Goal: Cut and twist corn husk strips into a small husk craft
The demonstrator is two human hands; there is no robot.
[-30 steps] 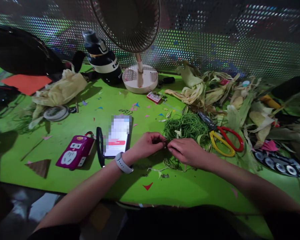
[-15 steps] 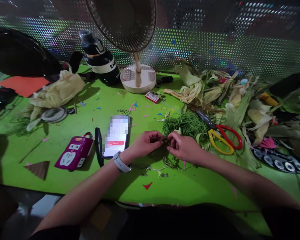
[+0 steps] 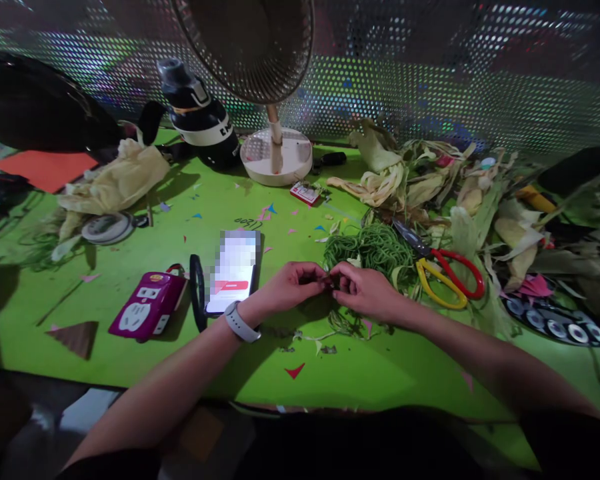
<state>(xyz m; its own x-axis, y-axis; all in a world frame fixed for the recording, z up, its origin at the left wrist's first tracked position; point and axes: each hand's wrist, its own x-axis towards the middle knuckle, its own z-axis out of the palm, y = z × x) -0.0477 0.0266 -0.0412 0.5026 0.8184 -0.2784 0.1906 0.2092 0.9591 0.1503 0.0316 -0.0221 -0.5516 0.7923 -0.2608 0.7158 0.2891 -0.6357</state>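
My left hand (image 3: 296,287) and my right hand (image 3: 361,288) meet at the middle of the green table (image 3: 240,373), fingertips pinched close together. Between them is something small and dark, too small to make out. Just behind my right hand lies a tangle of green string (image 3: 373,248). Scissors (image 3: 437,267) with one red and one yellow handle rest to its right. A phone (image 3: 234,273) with a lit screen is left of my left hand, whose wrist has a grey band. Loose green strands (image 3: 345,323) lie below my hands.
A fan (image 3: 277,157) and a dark bottle (image 3: 205,127) stand at the back. Dried husks (image 3: 415,173) are heaped at the right. A purple power strip (image 3: 149,305) lies left of the phone, near a pale husk bundle (image 3: 123,180). Paper scraps are scattered about.
My right hand has shifted slightly left, its fingertips closer to those of my left hand. The other things have stayed in place.
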